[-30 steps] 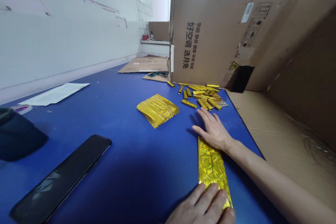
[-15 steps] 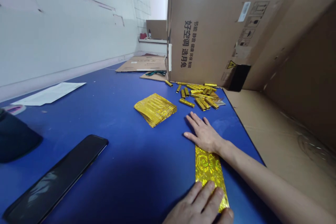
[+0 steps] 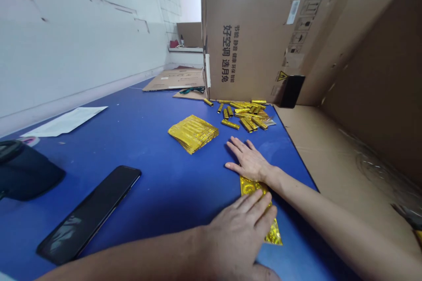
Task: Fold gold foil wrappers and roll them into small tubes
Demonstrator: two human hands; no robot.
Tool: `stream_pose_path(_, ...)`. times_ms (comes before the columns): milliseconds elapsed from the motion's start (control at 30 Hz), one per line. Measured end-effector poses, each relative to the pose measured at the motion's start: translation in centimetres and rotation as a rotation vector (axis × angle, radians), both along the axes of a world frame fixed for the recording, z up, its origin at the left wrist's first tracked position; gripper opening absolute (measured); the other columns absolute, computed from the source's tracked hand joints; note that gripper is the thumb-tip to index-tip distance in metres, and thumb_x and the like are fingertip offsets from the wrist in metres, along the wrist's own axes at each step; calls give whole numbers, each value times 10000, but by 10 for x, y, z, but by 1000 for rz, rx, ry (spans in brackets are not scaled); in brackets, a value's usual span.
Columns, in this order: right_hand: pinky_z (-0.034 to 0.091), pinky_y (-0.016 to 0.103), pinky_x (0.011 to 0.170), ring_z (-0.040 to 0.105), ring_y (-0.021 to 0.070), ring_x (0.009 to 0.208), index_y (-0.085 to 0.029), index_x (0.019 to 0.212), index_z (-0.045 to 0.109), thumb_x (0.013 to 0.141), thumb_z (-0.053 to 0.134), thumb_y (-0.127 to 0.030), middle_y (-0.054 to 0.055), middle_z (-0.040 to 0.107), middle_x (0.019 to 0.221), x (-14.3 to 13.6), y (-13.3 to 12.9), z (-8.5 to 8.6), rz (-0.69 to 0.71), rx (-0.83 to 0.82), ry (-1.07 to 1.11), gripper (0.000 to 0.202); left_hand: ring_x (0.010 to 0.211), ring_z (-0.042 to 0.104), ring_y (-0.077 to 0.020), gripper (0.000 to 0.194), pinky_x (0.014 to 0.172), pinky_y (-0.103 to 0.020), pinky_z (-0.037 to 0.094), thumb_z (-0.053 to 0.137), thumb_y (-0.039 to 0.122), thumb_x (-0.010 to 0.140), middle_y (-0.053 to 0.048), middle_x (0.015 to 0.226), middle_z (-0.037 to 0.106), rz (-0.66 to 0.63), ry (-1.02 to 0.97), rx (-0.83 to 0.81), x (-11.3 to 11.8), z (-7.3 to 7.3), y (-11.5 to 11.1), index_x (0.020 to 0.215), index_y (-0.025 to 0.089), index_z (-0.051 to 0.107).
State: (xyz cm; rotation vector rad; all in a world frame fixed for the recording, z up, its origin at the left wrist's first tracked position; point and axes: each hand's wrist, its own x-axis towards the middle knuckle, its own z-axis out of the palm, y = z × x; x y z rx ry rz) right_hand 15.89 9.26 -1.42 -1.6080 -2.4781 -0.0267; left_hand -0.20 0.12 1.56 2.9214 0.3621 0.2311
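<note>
Head camera shows me both palms pressed flat on a folded gold foil strip (image 3: 255, 188) lying on the blue table (image 3: 148, 140). My right hand (image 3: 249, 163) lies open, fingers spread, on the strip's far end; my left hand (image 3: 239, 232) lies open over its near part, fingers straight, nothing gripped. Only a patch of foil shows between the hands, plus a corner by my left fingertips (image 3: 263, 204). Its long axis runs away from me, toward the pile of gold foil rolls (image 3: 245, 114) by the cardboard box (image 3: 257, 39). A stack of gold foil sheets (image 3: 193, 132) sits left of my right hand, apart from it.
</note>
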Motion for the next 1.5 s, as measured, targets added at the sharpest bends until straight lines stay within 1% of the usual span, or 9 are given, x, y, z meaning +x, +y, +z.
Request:
stream_pose_path(233,141,419,1013,260,231,1233,-100,1269,355,813,316,-531,153,337,1334,0,-6,13,140,100,0,629,1268,127,-264,806,1025,-383,129,404,611,734,-167,1375,187,-30,61,-13,-3,-16,-7,1302,71,216)
stream_pose_path(367,162,455,1004,253,232,1236,-125,1278,333,818,326,-515,138,322,1346,-6,-29,24,82,135,90,603,1269,129,-258,785,1028,-369,113,404,603,739,-161,1371,201,-34,45,-43,-3,-13,-7,1297,80,228)
stream_pose_path(533,183,458,1001,200,214,1259,-159,1293,315,859,245,-480,119,281,1370,-10,-57,16,145,-45,64,544,1227,236,-289,754,1014,-415,125,444,607,706,-139,1314,318,-56,65,-106,-1,-8,-2,1278,145,277)
stream_pose_path(700,155,497,992,146,248,1271,-152,1322,260,812,217,-589,139,216,1390,5,-25,2,26,-82,8,673,1257,158,-295,756,1014,-409,125,425,610,719,-180,1351,233,-53,41,-117,-2,-11,-3,1281,131,267)
stream_pose_path(833,155,492,991,181,258,1262,-144,1323,258,804,189,-607,143,244,1380,12,-3,-1,-64,-55,-2,699,1269,101,-296,764,1016,-432,101,376,620,737,-149,1375,199,-66,53,-145,-3,-12,-6,1301,123,234)
stream_pose_path(1200,159,452,1000,214,249,1251,-133,1311,279,806,211,-597,134,283,1366,12,-8,0,-77,-13,-2,689,1275,102,-258,819,1027,-368,111,360,614,750,-157,1379,183,-78,80,-49,-6,-10,-22,1306,35,197)
stream_pose_path(1300,174,442,998,235,249,1243,-125,1306,287,807,225,-592,140,299,1357,11,-9,0,-71,-2,2,687,1267,139,-260,710,1023,-367,126,338,530,806,-158,1370,212,-61,69,4,-4,-18,-28,1295,29,221)
stream_pose_path(1400,182,439,996,247,249,1238,-121,1300,300,807,245,-584,145,315,1348,12,-9,-1,-59,12,15,679,1254,193,-242,477,1016,-347,142,229,310,887,-150,1349,269,-5,14,85,1,-31,-34,1274,34,268)
stream_pose_path(1500,169,443,1001,237,243,1243,-133,1299,303,804,270,-577,141,313,1350,12,-8,2,-38,15,51,666,1243,217,-257,448,1007,-352,159,210,278,893,-159,1326,309,14,-28,156,4,-41,-37,1254,27,302)
